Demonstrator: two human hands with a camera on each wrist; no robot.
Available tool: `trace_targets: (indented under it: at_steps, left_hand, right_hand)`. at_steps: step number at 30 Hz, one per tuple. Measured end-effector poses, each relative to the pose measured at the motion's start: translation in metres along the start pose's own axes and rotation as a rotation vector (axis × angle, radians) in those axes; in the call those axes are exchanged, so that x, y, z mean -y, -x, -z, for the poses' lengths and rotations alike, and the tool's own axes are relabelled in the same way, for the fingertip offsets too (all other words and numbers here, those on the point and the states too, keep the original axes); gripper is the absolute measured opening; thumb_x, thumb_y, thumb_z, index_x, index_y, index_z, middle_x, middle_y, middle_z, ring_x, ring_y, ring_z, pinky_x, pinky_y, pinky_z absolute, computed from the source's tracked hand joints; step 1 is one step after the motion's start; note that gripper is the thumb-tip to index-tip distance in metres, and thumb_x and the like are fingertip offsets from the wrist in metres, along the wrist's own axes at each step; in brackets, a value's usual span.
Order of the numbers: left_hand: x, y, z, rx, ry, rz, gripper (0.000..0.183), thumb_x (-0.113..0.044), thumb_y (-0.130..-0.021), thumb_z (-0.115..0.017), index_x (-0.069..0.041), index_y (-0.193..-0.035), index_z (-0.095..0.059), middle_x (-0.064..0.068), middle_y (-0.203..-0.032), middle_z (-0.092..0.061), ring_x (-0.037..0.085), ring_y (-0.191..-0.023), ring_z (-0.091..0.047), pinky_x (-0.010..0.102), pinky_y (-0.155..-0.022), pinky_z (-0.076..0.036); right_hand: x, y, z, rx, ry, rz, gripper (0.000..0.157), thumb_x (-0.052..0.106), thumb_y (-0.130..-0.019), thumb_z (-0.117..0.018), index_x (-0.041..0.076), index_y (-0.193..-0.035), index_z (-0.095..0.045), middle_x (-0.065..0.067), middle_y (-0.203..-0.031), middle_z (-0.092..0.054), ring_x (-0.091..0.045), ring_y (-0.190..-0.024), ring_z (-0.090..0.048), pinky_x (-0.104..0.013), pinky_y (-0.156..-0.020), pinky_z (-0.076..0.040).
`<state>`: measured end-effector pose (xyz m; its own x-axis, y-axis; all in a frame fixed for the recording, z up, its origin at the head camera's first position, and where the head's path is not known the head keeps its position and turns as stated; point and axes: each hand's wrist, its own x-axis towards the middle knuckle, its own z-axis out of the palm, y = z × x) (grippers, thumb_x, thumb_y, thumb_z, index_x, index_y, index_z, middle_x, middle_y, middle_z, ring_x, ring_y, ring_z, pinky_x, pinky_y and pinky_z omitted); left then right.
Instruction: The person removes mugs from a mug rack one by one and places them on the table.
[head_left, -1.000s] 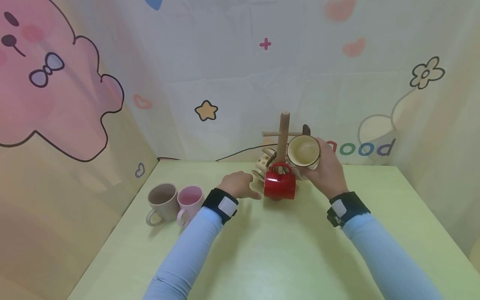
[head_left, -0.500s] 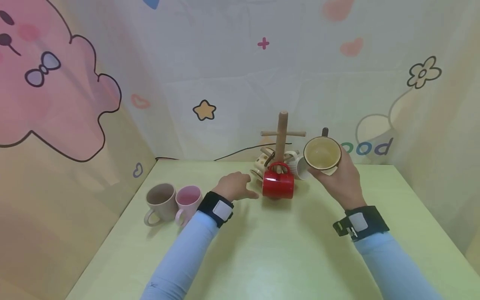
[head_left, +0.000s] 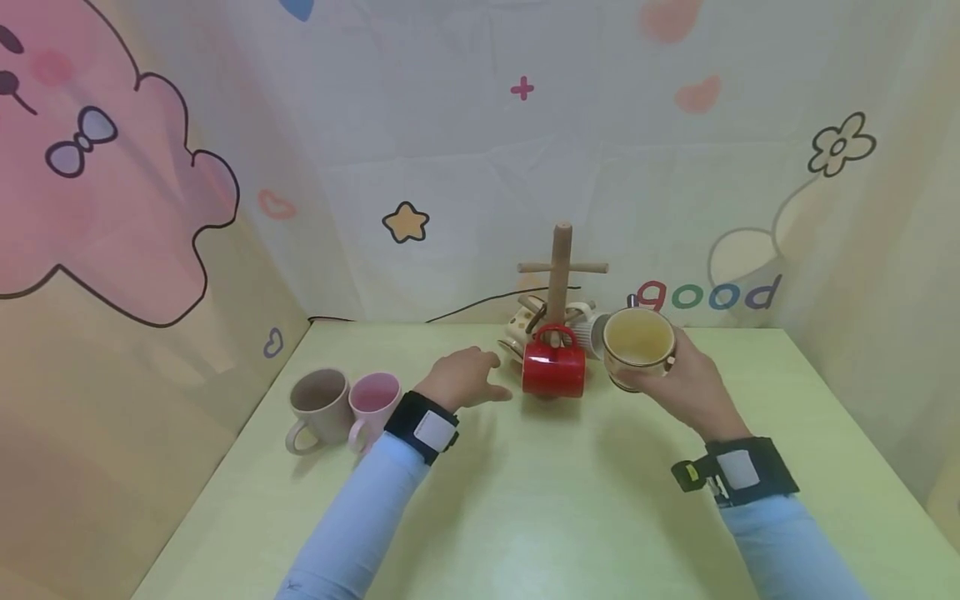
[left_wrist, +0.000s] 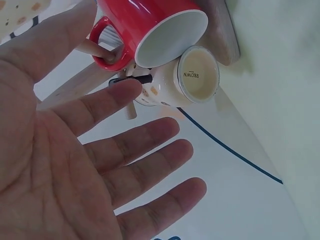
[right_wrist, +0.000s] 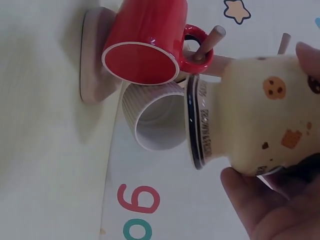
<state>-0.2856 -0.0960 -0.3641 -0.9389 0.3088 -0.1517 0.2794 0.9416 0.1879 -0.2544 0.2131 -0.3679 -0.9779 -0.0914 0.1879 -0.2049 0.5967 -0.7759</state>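
Note:
My right hand (head_left: pixel 686 379) grips a cream mug (head_left: pixel 637 343) with cookie prints and a dark-banded foot, held in the air right of the wooden mug tree (head_left: pixel 560 275). The mug's mouth faces me in the head view. On the tree's lower pegs hang a red mug (head_left: pixel 553 372) at the front, a white ribbed mug (right_wrist: pixel 155 117) on the right and a cream spotted mug (left_wrist: pixel 197 75) on the left. Beside the tree's left side my left hand (head_left: pixel 461 379) hovers with fingers spread, holding nothing; its palm shows in the left wrist view.
Two mugs stand upright on the pale green table (head_left: pixel 540 492) at the left, one grey-brown (head_left: pixel 321 404) and one pink (head_left: pixel 375 404). A printed cloth backdrop (head_left: pixel 465 167) rises behind the table, with the tree close in front of it.
The cream mug has come off the upper right peg; my right hand has carried it rightward, then lower, and its handle now lies farther back. My left hand has barely shifted.

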Motion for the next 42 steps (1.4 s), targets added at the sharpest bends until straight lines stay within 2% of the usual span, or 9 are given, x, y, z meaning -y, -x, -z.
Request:
trace_targets:
  at_steps: [9,17,28,35,42]
  left_hand:
    - [-0.008,0.009,0.005,-0.030,0.034,-0.043,0.054,-0.039,-0.091,-0.072,-0.011,-0.136,-0.059,0.010,-0.128,-0.062,0.025,-0.111,-0.059,0.043,-0.095,-0.050]
    - [-0.010,0.010,0.000,-0.032,0.068,-0.060,0.058,-0.037,-0.090,-0.074,-0.012,-0.139,-0.056,0.010,-0.131,-0.061,0.026,-0.112,-0.059,0.043,-0.096,-0.050]
    - [-0.014,0.010,-0.003,-0.030,0.083,-0.128,0.054,-0.034,-0.091,-0.074,-0.014,-0.138,-0.057,0.008,-0.128,-0.063,0.025,-0.110,-0.059,0.042,-0.096,-0.049]
    - [-0.020,0.010,-0.006,-0.046,0.064,-0.170,0.058,-0.033,-0.089,-0.076,-0.011,-0.139,-0.055,0.007,-0.127,-0.064,0.023,-0.111,-0.061,0.039,-0.097,-0.050]
    - [-0.026,0.010,-0.010,-0.038,0.091,-0.217,0.063,-0.031,-0.086,-0.079,-0.015,-0.142,-0.053,0.007,-0.132,-0.062,0.022,-0.111,-0.061,0.040,-0.095,-0.050]
  right_hand:
    - [0.000,0.005,-0.007,0.155,0.020,-0.022,0.097,0.046,-0.078,-0.082,0.010,-0.152,-0.030,-0.020,-0.142,-0.048,-0.042,-0.124,-0.046,-0.060,-0.089,-0.049]
    - [-0.004,0.008,-0.017,0.255,-0.061,0.008,0.090,0.039,-0.079,-0.084,0.010,-0.149,-0.035,-0.019,-0.140,-0.050,-0.043,-0.126,-0.047,-0.059,-0.090,-0.049]
    - [-0.006,0.011,-0.031,0.387,-0.119,0.053,0.085,0.033,-0.081,-0.083,0.008,-0.149,-0.037,-0.015,-0.138,-0.053,-0.041,-0.129,-0.046,-0.060,-0.096,-0.045]
    - [-0.007,0.011,-0.038,0.484,-0.155,0.026,0.082,0.027,-0.080,-0.084,0.006,-0.146,-0.040,-0.016,-0.137,-0.054,-0.041,-0.127,-0.049,-0.062,-0.099,-0.042]
    - [-0.006,0.014,-0.044,0.575,-0.161,-0.003,0.080,0.026,-0.079,-0.085,0.005,-0.143,-0.043,-0.015,-0.136,-0.056,-0.039,-0.125,-0.051,-0.060,-0.098,-0.044]
